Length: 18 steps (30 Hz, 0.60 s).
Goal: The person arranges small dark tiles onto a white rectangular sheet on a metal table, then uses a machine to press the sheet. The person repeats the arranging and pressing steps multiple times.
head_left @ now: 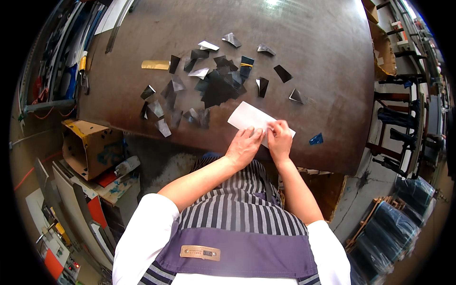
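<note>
A white sheet lies slanted at the near edge of the dark table. My left hand rests on its near edge, fingers stretched out and pressing it down. My right hand is closed, its thumb and fingers pinched together at the sheet's right part; whether it holds the sheet itself or something small there is hidden. Beyond the sheet spreads a heap of black pieces of thin film or sheet. A dark bundle with a yellow band stands out at the heap's far right side.
Several loose dark and white pieces lie scattered around the heap on the table. A gold strip is at the left, a blue scrap at the right. An open cardboard box stands below the table's left edge; wrapped stacks stand lower right.
</note>
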Motion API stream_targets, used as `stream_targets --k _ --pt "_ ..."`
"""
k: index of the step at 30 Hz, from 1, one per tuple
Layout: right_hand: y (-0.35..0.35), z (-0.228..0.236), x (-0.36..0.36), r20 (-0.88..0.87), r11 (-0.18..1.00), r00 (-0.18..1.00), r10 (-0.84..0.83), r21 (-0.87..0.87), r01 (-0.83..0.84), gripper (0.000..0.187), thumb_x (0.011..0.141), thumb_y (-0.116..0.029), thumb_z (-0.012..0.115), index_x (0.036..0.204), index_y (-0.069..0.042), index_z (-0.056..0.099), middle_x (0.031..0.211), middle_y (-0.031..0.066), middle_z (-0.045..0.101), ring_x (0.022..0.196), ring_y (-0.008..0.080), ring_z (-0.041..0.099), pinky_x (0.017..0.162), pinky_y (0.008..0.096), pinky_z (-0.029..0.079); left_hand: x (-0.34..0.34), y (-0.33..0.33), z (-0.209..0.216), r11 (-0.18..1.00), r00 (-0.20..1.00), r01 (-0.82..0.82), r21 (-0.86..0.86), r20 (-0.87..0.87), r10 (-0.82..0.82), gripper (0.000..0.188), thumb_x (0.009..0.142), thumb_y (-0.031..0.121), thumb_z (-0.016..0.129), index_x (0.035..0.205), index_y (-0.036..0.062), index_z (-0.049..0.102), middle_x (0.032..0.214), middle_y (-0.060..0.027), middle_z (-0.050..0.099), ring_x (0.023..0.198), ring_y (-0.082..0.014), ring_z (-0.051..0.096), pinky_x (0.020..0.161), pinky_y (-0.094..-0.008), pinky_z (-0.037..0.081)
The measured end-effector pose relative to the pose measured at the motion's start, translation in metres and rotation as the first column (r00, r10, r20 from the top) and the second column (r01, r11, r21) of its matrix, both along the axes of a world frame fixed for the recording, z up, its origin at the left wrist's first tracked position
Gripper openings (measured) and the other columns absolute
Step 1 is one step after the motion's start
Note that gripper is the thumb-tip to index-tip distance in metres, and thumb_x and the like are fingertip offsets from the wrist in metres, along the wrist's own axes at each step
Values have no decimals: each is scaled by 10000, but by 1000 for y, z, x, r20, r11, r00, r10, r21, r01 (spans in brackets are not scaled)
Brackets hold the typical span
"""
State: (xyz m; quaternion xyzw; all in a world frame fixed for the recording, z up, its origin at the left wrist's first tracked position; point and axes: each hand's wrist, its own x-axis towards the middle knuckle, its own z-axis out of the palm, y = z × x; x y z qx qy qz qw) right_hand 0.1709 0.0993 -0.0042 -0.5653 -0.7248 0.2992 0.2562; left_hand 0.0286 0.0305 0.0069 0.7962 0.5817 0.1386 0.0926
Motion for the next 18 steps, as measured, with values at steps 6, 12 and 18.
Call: stream_targets --k 6,12,18 --pt "3 -10 -13 136 996 989 -54 83 43 107 801 -85 677 902 -60 702 921 104 632 829 322 634 741 410 507 1 0 -1 1000 1000 -5 -29 7 5 486 786 116 578 1257 -7 569 1254 -83 524 1166 -271 497 965 -382 436" --pt "1 -5 -12 130 978 991 0 207 -27 77 799 -76 676 875 -61 681 878 102 619 803 313 619 721 411 500 1 1 -2 1000 1000 -7 -24 8 7 480 796 120 573 1258 -9 569 1259 -88 523 1164 -271 498 982 -382 430" --pt "-12 2 12 186 940 965 183 254 -227 71 784 -98 674 846 -65 664 842 85 588 833 306 592 738 414 482 1 0 0 999 999 -7 -32 32 8 492 796 115 574 1273 -3 563 1236 -81 526 1159 -267 497 982 -377 431"
